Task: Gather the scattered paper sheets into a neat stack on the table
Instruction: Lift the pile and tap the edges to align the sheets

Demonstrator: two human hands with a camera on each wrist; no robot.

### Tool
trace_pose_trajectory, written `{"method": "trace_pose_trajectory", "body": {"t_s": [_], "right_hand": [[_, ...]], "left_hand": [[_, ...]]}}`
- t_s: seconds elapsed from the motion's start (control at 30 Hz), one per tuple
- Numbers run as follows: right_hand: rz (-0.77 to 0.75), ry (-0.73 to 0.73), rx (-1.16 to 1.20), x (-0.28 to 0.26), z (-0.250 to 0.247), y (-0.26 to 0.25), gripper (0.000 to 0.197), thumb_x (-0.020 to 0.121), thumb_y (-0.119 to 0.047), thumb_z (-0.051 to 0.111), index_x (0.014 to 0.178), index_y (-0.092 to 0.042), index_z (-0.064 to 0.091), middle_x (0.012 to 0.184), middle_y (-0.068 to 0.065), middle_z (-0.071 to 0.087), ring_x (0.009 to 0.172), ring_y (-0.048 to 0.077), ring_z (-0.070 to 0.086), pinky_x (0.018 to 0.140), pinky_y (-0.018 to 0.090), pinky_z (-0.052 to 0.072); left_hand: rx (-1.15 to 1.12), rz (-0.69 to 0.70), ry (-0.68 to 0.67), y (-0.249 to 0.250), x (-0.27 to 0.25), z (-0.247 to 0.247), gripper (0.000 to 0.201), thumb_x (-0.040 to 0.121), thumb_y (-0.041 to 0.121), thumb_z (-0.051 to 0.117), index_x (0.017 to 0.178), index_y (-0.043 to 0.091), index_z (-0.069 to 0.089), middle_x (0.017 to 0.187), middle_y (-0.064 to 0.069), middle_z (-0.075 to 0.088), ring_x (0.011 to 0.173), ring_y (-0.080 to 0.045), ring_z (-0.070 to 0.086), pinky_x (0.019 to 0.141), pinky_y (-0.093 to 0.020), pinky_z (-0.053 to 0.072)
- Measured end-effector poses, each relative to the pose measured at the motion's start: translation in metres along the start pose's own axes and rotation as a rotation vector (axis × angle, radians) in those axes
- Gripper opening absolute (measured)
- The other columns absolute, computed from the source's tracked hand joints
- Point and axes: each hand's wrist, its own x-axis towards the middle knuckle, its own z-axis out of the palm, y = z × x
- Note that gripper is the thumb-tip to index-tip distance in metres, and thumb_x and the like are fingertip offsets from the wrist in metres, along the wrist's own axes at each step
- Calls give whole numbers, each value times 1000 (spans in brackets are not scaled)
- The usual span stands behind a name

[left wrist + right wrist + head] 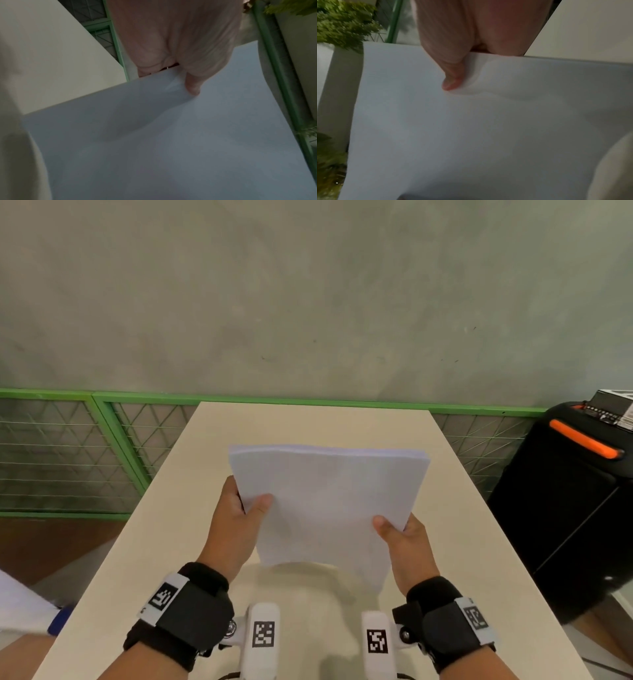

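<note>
Both my hands, left [236, 522] and right [406, 539], pinch the stack [329, 508] by its side edges, lifted over the worktop [479, 542], long axis pointing away from me.

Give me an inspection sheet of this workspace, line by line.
Surface: beige table, bare where visible.
Job's things: paper stack gathered, held tilted above the table, edges roughly aligned.
Clutter: nothing seen.
Hands: left hand and right hand each grip a side edge, thumbs on top.
Cables: nothing seen.
Surroundings: green mesh fence, grey wall, black case with orange handle, plants.
</note>
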Motion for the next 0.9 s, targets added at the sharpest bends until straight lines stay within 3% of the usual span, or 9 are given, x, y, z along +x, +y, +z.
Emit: {"method": "trace_pose_trajectory", "body": {"t_s": [0.07,0.17,0.23,0.33,0.5,0.6,0.67,0.8,0.9], "right_hand": [[5,-9,-19,0,-4,8,20,88,0,55,93,-18,64,90,4,70,81,19,66,63,18,57],[40,-46,-47,0,-11,13,20,84,0,60,91,-18,65,88,1,71,81,18,66,61,16,55],[33,-70,-50,2,-16,12,23,78,0,68,89,-19,66,83,-5,73,77,13,68,60,17,55],[-31,-69,-63,7,-18,4,31,72,2,73,91,-20,63,86,-4,72,71,2,69,58,15,53],[-102,-16,-16,12,-16,4,44,71,0,74,106,-20,56,102,3,66,88,13,65,67,22,54],[-69,1,-50,9,-9,10,29,74,-11,70,98,-23,59,98,4,67,91,24,64,74,34,53],[-58,33,-82,9,-6,9,23,82,-2,63,90,-24,60,93,5,67,90,29,62,79,41,52],[-109,45,-62,9,-6,-6,26,84,1,59,88,-25,60,90,2,68,82,23,63,75,35,51],[-163,20,-46,9,-6,-12,25,84,-4,63,100,-22,59,97,4,67,87,21,64,75,34,53]], "left_hand": [[2,-14,-11,-7,-4,0,37,88,8,55,124,13,47,117,-6,62,103,-14,59,81,-27,48],[-10,-18,-44,-12,-9,1,50,72,27,63,119,19,49,116,-5,63,105,-18,61,90,-35,50],[-23,-13,-43,-13,-10,3,54,61,36,66,111,27,51,112,-1,63,103,-16,62,89,-34,49],[-38,-19,-44,-15,-10,5,68,56,40,68,118,21,49,113,-2,62,103,-15,61,90,-34,49],[-55,-74,-39,-24,-9,5,31,81,12,66,103,30,54,105,4,64,96,-10,61,81,-27,44],[-28,-90,-42,-29,-7,7,24,83,14,63,101,29,58,103,2,67,98,-19,62,83,-30,44],[-45,-88,-22,-27,-7,8,24,78,20,60,101,27,59,103,-1,68,98,-23,63,78,-30,46],[-86,-38,-17,-13,-9,9,27,88,8,57,115,11,58,106,-7,68,91,-18,65,75,-27,48],[-114,29,-22,-8,-8,7,48,73,28,65,116,11,58,108,-5,68,92,-15,66,78,-27,48]]}}
